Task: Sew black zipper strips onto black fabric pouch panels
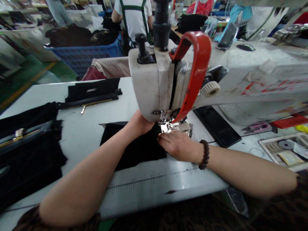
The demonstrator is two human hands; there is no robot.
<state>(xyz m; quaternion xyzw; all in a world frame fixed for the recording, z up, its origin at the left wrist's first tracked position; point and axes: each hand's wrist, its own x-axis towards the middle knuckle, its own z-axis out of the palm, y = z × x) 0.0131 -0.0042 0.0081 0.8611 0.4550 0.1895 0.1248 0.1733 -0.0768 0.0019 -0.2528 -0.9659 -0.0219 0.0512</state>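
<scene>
A black fabric piece (137, 150) lies flat on the white table under the head of a sewing machine (149, 80). My left hand (142, 123) rests on its far part, beside the needle area; the machine head hides most of its fingers. Close in front of the metal presser foot (167, 127), my right hand (179, 146) has its fingers pressed together on the fabric's right edge. A dark bead bracelet circles that wrist. The needle tip and the exact stitching spot cannot be made out.
Black pieces with gold zippers (31, 138) lie at the left. Right of the machine head are a black phone (218, 126), pink-handled snips (258, 127) and a tray (269, 149) of small parts. Behind the table stand a blue crate (89, 54) and a person (134, 19).
</scene>
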